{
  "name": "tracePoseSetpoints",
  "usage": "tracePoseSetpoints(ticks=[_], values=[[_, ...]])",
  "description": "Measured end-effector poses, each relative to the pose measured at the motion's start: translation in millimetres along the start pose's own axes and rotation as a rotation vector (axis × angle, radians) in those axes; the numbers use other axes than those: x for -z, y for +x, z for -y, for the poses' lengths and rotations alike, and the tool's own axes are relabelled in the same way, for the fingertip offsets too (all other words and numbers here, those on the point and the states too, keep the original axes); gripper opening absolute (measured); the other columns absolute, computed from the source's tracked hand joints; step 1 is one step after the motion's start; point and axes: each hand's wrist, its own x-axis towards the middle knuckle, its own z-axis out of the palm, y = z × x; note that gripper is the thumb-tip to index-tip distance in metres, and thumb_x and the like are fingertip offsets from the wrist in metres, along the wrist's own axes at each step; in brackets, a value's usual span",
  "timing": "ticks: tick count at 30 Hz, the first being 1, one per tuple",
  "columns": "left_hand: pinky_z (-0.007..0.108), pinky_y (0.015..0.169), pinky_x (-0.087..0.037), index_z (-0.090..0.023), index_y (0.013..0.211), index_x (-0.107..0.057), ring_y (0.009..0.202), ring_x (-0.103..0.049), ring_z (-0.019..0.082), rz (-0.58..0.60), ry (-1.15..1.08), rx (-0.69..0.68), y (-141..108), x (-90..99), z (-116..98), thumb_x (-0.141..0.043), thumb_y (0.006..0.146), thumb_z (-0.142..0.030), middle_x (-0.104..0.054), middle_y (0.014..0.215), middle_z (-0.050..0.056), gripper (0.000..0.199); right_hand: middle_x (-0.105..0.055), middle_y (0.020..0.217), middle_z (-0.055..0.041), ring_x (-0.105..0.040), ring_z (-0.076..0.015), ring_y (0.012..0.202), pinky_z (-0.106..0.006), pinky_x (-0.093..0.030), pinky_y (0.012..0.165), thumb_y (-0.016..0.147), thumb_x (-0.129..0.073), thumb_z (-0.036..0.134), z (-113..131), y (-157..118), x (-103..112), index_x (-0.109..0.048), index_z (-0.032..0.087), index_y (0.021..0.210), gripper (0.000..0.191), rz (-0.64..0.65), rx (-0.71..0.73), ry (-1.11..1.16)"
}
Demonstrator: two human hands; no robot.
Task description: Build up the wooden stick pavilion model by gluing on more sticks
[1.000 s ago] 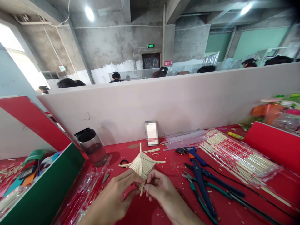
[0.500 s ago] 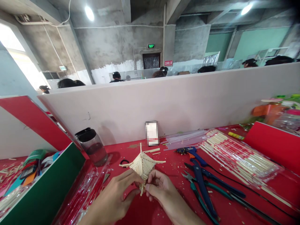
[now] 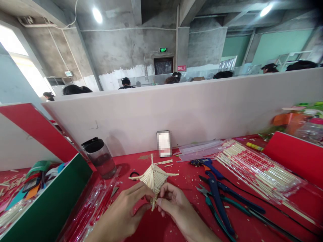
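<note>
A pale woven stick piece (image 3: 154, 178), diamond-shaped with stick ends poking out at its corners, is held low in the middle of the view. My left hand (image 3: 131, 205) has its fingers closed on the near left edge of the piece. From the right, my right hand (image 3: 174, 203) pinches near its lower tip, thumb and fingers together. Just beyond the piece, a few short cut sticks (image 3: 165, 162) lie on the red table (image 3: 148, 228). A black ring (image 3: 134, 175) shows beside its left arm.
A bottle (image 3: 99, 158) stands at left near a green divider (image 3: 50, 201). A phone (image 3: 164, 144) leans on the white partition (image 3: 202, 111). Right are a glue gun (image 3: 205, 163), pliers (image 3: 205, 193), a blue-handled cutter (image 3: 217, 198) and bagged sticks (image 3: 257, 168). People's heads show beyond.
</note>
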Motion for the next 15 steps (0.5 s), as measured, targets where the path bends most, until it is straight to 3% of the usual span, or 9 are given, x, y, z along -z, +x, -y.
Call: tracePoseSetpoints(ticks=[6, 15], values=[[0.027, 0.088, -0.049, -0.026, 0.102, -0.062, 0.095, -0.065, 0.017, 0.01, 0.018, 0.056, -4.4, 3.2, -0.3, -0.051, 0.096, -0.014, -0.069, 0.104, 0.003, 0.017, -0.06, 0.064, 0.0032, -0.054, -0.0117, 0.059, -0.022, -0.041, 0.055, 0.067, -0.079, 0.027, -2.1, 1.4, 0.9, -0.05, 0.02, 0.074, 0.03, 0.008, 0.01, -0.017], [0.027, 0.088, -0.047, -0.027, 0.103, -0.064, 0.095, -0.065, 0.017, -0.022, 0.023, 0.067, -1.5, 3.8, -2.5, -0.047, 0.101, -0.022, -0.07, 0.104, 0.002, 0.018, -0.059, 0.068, 0.0034, -0.054, -0.0108, 0.06, -0.022, -0.042, 0.056, 0.069, -0.08, 0.03, 4.5, -2.1, 2.0, -0.05, 0.02, 0.075, 0.033, 0.023, 0.016, -0.06]])
